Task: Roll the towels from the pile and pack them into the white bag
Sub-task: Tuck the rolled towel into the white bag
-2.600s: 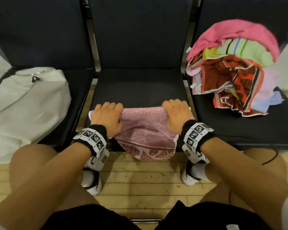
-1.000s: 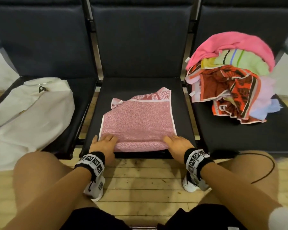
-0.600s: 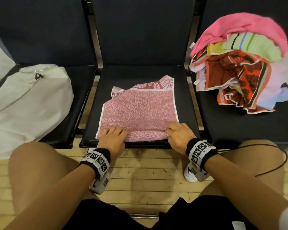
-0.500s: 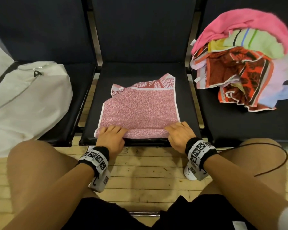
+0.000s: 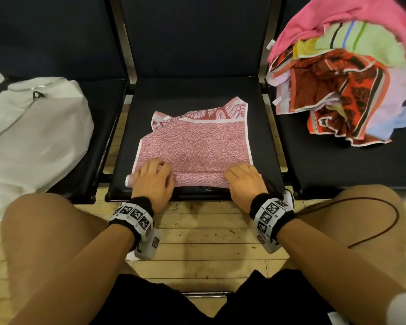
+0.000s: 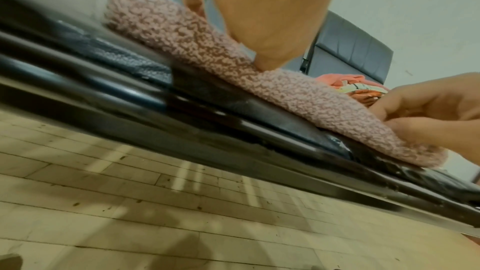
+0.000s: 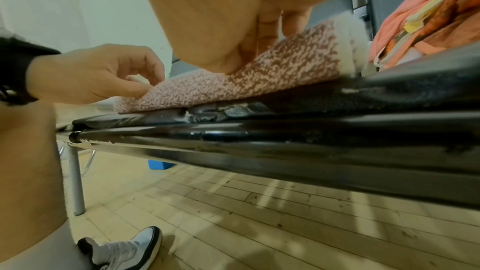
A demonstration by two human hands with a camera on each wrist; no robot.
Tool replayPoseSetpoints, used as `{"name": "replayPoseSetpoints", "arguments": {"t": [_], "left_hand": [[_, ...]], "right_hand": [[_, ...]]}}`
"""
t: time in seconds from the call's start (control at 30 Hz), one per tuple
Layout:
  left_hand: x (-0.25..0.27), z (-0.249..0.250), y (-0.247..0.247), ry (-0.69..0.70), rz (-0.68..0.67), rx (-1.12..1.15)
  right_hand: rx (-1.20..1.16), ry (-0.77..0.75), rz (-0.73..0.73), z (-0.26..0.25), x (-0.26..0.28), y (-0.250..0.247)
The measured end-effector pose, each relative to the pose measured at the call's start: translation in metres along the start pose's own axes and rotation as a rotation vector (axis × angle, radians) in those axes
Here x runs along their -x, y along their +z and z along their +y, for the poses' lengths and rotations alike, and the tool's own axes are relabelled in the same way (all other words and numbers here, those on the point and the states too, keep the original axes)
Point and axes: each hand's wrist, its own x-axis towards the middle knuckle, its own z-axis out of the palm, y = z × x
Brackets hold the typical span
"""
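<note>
A pink patterned towel (image 5: 195,141) lies flat on the middle black seat (image 5: 197,95), its near edge turned up into a small roll (image 6: 285,93). My left hand (image 5: 152,177) grips the roll's left end, fingers curled over it. At the right end my right hand (image 5: 243,181) grips the same roll. In the right wrist view the left hand (image 7: 103,75) pinches the towel (image 7: 259,75). The white bag (image 5: 33,137) sits on the left seat. The towel pile (image 5: 338,78) is heaped on the right seat.
Dark seat backs stand behind all three seats. The metal front rail (image 7: 285,141) of the bench runs just below my wrists. My bare knees flank the middle seat above a wooden floor (image 5: 197,242). A sneaker (image 7: 122,252) stands on the floor beneath.
The towel first hung over the seat's front edge, then lay spread flat on the seat. Both hands have since turned its near edge over into a first roll and moved slightly forward.
</note>
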Motion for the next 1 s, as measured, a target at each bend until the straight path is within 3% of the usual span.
{"name": "replayPoseSetpoints", "arguments": {"t": [0.07,0.3,0.5,0.63,0.8,1.0], "left_hand": [[-0.001,0.002,0.002,0.044,0.059,-0.023],[0.003,0.005,0.003,0.075,-0.101,-0.004],[0.005,0.009,0.005,0.083,-0.076,-0.041],[0.008,0.008,0.013,0.097,-0.025,-0.045],[0.003,0.006,0.015,0.150,0.120,-0.064],[0.008,0.010,0.014,0.137,0.030,-0.076]], "right_hand": [[-0.002,0.030,-0.032,-0.006,0.001,-0.003],[0.025,0.076,-0.144,-0.003,0.001,0.003],[-0.031,0.119,-0.195,-0.001,-0.005,-0.001],[-0.044,0.102,-0.047,-0.005,-0.001,0.001],[0.018,-0.072,0.100,0.000,0.001,0.016],[-0.034,-0.003,0.005,-0.006,0.008,0.009]]}}
